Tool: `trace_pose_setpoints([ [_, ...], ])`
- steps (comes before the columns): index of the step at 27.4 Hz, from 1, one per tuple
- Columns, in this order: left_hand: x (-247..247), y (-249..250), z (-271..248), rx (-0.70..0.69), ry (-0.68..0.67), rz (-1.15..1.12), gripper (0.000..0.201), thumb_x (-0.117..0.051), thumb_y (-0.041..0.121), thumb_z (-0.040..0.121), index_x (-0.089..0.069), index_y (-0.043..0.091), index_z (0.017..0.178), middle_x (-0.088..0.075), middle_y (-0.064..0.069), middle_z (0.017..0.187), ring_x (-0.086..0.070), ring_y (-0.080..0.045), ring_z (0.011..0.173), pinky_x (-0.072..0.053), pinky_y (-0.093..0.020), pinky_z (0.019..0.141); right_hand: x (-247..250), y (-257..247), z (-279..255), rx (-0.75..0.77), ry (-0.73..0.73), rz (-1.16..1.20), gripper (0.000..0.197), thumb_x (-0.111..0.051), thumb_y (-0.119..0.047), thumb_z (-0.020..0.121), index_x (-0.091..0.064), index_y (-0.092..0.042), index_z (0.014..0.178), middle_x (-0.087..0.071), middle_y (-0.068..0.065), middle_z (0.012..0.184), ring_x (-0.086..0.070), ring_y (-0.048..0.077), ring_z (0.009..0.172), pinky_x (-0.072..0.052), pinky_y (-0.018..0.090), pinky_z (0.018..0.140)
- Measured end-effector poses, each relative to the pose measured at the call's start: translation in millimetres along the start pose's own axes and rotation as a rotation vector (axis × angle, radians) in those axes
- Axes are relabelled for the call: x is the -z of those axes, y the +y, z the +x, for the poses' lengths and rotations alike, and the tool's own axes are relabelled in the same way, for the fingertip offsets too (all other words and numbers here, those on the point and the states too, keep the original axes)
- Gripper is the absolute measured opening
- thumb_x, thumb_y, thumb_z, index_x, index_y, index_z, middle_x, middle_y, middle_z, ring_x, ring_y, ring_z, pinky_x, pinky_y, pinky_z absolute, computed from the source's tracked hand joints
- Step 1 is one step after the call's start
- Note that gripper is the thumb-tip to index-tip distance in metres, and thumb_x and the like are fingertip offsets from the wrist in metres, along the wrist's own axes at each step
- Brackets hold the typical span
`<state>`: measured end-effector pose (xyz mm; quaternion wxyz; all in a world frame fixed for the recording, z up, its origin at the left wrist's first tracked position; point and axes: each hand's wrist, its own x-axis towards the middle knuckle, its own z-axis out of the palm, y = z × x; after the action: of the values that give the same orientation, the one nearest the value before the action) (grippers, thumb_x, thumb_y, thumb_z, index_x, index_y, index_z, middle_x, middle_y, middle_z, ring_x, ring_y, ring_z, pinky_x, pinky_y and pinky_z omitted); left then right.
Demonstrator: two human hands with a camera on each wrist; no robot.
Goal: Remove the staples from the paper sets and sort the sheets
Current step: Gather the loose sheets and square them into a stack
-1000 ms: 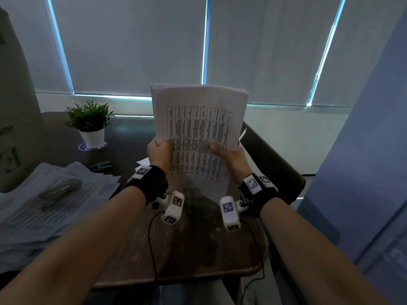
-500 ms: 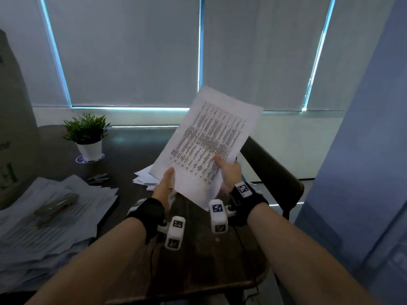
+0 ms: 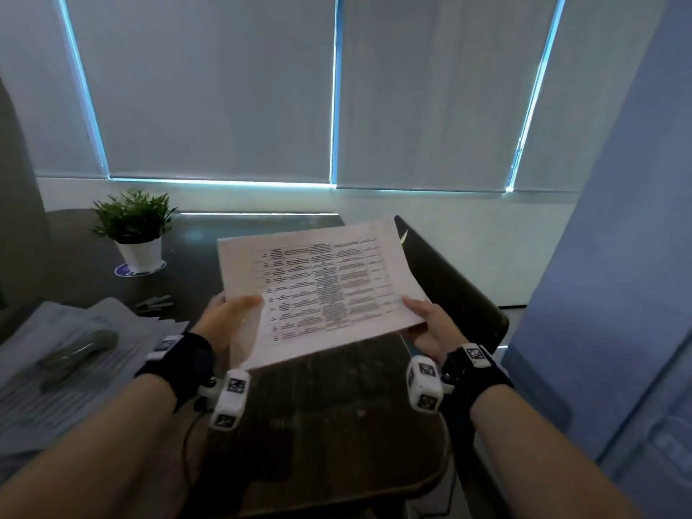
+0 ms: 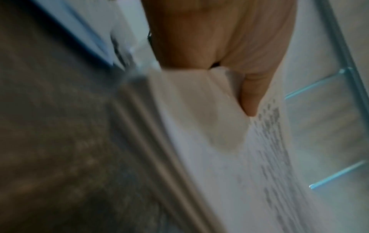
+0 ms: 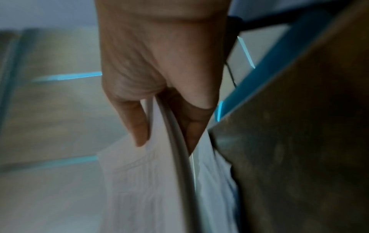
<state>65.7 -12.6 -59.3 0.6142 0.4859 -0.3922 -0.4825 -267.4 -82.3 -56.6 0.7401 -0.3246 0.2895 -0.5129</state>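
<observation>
**Paper set held flat between both hands**

Nearest, the left hand (image 3: 228, 316) pinched the near-left corner of the paper set (image 3: 322, 290) and the right hand (image 3: 430, 327) pinched its right edge, thumbs on top, fingers curled beneath. The set hung above the counter (image 3: 337, 425), long axis running left to right (no staple could be made out). Farther left lay loose sheets (image 3: 75, 361); beyond, a potted plant (image 3: 134, 226).

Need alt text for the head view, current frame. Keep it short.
Two hands, left hand and right hand, hold a printed paper set nearly flat above a dark table. To the left lie a pile of loose sheets and a small potted plant; closed window blinds fill the background.
</observation>
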Motion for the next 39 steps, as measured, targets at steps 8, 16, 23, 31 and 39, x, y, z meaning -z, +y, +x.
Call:
trace_pose_setpoints([
  [8,13.0,35.7,-25.6,-0.143,-0.033,0.169,0.032,-0.065,0.005,0.081,-0.061,0.006,0.113,-0.069,-0.016,0.106,-0.068,-0.033,0.095,-0.060,-0.040,0.071,-7.1,-13.3,6.0,0.136,-0.087,-0.499,0.053,-0.070,-0.001,0.080,-0.055,-0.010,0.130,-0.068,0.014,0.122,-0.065,0.032,0.112,-0.058,0.048,0.088],
  [16,17.0,-27.2,-19.2,-0.017,0.280,0.134,0.032,-0.046,0.006,0.081,-0.057,0.007,0.111,-0.063,-0.016,0.103,-0.060,-0.033,0.091,-0.050,-0.042,0.075,3.7,24.7,-3.5,0.143,-0.099,-0.604,0.041,-0.075,-0.001,0.079,-0.065,-0.011,0.117,-0.072,0.010,0.115,-0.067,0.028,0.109,-0.055,0.044,0.093],
  [23,-12.1,5.0,-21.8,-0.198,0.411,0.163,0.025,-0.041,-0.003,0.082,-0.056,0.015,0.090,-0.058,-0.003,0.084,-0.055,-0.021,0.079,-0.043,-0.032,0.066,-19.5,16.0,-2.7,0.213,-0.022,-0.414,0.026,-0.068,0.003,0.085,-0.065,0.001,0.111,-0.073,0.016,0.104,-0.073,0.025,0.091,-0.061,0.035,0.072],
  [31,16.6,-38.8,-18.3,0.094,0.372,0.262,0.031,-0.049,0.009,0.065,-0.059,0.008,0.094,-0.060,-0.017,0.103,-0.053,-0.030,0.098,-0.043,-0.045,0.088,6.4,44.0,3.6,-0.067,-0.049,-0.519,0.043,-0.074,-0.013,0.082,-0.061,-0.004,0.121,-0.070,0.018,0.117,-0.068,0.034,0.107,-0.052,0.053,0.096],
  [39,18.0,-22.3,-29.4,0.210,0.375,0.511,0.013,-0.053,0.011,0.083,-0.058,0.000,0.080,-0.056,-0.019,0.088,-0.052,-0.032,0.082,-0.039,-0.031,0.067,5.2,43.8,6.5,-0.152,0.125,-0.779,0.042,-0.080,-0.014,0.079,-0.063,-0.012,0.118,-0.072,0.010,0.108,-0.069,0.030,0.100,-0.054,0.051,0.094],
])
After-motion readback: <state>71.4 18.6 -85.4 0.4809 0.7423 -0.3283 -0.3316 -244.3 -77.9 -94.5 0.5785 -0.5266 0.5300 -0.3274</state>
